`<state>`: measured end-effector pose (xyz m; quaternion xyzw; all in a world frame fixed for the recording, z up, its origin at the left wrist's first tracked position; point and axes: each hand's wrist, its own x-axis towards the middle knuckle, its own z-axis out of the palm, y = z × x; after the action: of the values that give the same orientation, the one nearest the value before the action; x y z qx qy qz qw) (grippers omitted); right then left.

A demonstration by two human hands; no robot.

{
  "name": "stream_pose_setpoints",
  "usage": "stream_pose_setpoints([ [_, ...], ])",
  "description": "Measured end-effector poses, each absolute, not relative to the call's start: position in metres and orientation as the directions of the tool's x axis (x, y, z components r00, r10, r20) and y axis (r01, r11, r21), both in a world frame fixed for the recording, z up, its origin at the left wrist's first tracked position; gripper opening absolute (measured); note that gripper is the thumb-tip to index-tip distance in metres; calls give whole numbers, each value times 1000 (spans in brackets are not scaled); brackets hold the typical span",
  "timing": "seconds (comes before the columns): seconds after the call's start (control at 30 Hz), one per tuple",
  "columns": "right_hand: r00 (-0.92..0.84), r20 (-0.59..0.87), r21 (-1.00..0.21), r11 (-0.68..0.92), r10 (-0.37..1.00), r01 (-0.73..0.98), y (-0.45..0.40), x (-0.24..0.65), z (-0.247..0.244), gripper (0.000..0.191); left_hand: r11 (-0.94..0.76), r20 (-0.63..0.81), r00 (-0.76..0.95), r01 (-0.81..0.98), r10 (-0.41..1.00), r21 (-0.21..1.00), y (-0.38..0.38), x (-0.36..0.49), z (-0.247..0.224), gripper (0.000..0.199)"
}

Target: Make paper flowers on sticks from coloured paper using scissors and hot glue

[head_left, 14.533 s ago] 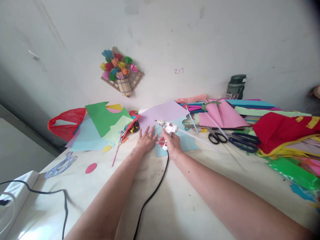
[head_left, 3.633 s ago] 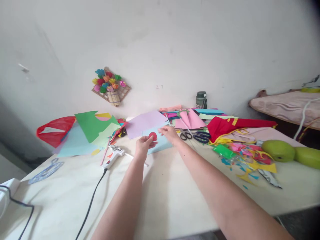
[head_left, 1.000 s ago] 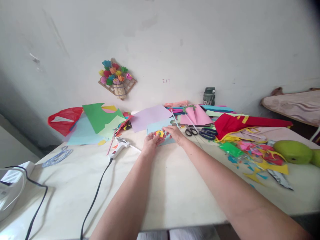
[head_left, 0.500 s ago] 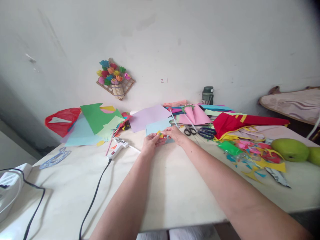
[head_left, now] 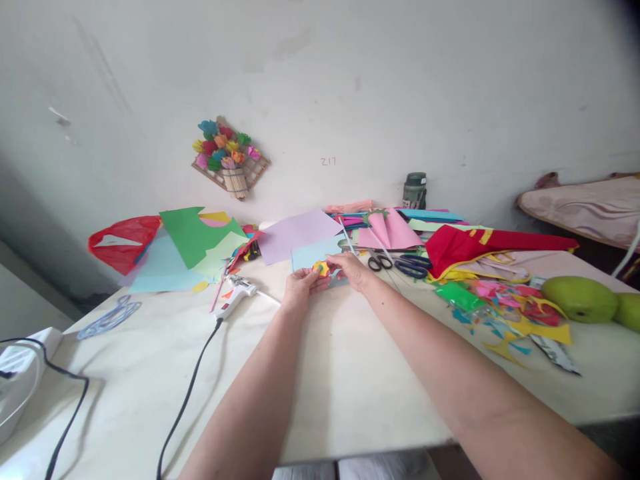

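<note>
A small yellow paper flower with a green centre and a bit of red at its edge is pinched in my left hand. My right hand is at the flower's right side, its fingers apart and curved around the edge; whether the fingertips touch it is too small to tell. Beneath and behind both hands lies light blue paper. A white glue gun rests left of my left hand, on its side. Black-handled scissors lie right of my right hand.
Purple paper and green paper lie at the back. A pink paper cone, blue-handled scissors, red cloth, coloured scraps and a green fruit are on the right. The gun's black cord crosses the left side.
My right fingers have loosened and spread away from the flower, so more of its yellow and red shows. My left hand keeps its hold in the same place.
</note>
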<state>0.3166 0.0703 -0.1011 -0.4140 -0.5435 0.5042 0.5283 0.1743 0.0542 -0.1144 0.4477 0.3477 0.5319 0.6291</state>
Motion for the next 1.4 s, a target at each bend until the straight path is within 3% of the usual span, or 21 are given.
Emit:
stream_pose_setpoints([
  [0.5, -79, 143, -988, 138, 987, -66, 70, 318, -101, 19, 40, 33, 193, -360, 981, 932, 56, 174, -115, 28],
  [0.93, -34, 272, -946, 273, 962, 174, 68, 313, -95, 29, 32, 30, 171, -347, 985, 937, 59, 176, -118, 33],
  [1.17, -79, 223, -968, 230, 972, 97, 74, 315, -105, 30, 50, -9, 129, -318, 992, 947, 60, 178, -116, 33],
  [1.4, -19, 289, -947, 289, 957, 139, 71, 314, -102, 28, 44, -11, 109, -304, 994, 952, 58, 180, -114, 35],
])
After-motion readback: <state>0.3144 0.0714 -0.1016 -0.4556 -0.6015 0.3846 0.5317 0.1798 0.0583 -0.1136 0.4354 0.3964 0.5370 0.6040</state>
